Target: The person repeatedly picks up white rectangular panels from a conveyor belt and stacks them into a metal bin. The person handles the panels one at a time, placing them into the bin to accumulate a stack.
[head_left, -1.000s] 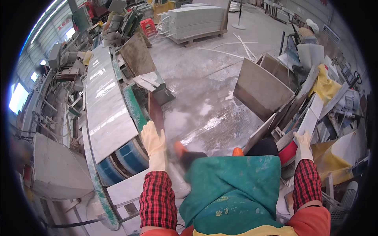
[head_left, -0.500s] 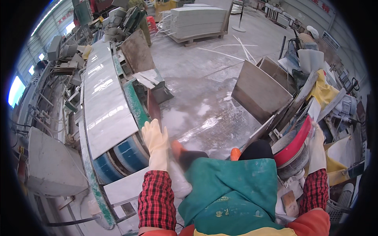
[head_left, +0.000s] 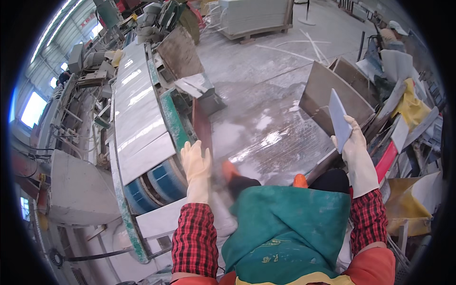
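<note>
A thin, flat, pale grey-blue piece (head_left: 338, 119) is held up in the air on the right side, above the wet floor (head_left: 266, 147) and in front of the brown-grey boards (head_left: 327, 95). The right hand (head_left: 356, 152), in a cream glove, is clamped on its lower part, with the thumb on one side and the fingers on the other. The left hand (head_left: 195, 164), gloved also, has its fingers apart and grips nothing; it is near the blue drum (head_left: 165, 181) and the green rail (head_left: 174, 122), but whether it touches them, one cannot tell. Beyond the drum, glossy white slabs (head_left: 140, 111) lie in a row. A green apron (head_left: 285, 218) covers the person's lap. Farther away, a stack of white slabs (head_left: 254, 16) stands on a pallet (head_left: 256, 33).
</note>
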Available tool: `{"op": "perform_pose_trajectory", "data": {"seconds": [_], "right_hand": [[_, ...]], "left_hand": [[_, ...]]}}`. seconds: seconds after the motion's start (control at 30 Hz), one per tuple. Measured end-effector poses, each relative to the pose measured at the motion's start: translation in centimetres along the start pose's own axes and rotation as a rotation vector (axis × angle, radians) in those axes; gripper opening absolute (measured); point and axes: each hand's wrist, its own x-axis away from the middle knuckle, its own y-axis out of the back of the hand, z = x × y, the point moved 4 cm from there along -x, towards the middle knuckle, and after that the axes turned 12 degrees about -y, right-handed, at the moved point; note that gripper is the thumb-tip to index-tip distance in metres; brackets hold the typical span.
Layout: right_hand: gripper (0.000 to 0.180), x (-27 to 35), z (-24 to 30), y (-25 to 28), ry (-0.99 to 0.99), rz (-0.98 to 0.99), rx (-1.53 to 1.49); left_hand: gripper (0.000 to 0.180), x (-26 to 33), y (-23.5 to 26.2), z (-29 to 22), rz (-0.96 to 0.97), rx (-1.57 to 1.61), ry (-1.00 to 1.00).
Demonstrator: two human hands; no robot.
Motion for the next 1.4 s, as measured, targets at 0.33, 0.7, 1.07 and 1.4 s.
{"op": "perform_pose_trajectory", "data": {"seconds": [0.33,0.7,1.07,1.4], "right_hand": [[0.037,-4.9,-9.4,0.4,-0.212,0.026,0.008],[0.064,-0.9,-6.7,-2.1,0.050,0.350,0.318],[0.064,2.1,-4.4,-2.9,1.093,0.245,0.950],[0.065,1.4,-4.7,-4.3,0.753,0.436,0.665]], "left_hand": [[0.036,-0.3,-0.3,-0.7,0.123,0.007,0.018],[0.058,-6.5,-8.1,-24.0,0.635,1.439,0.824],[0.041,-10.2,-6.5,-29.3,0.530,1.659,0.518],[0.039,-5.8,2.9,-7.2,-0.469,1.898,0.738]]}}
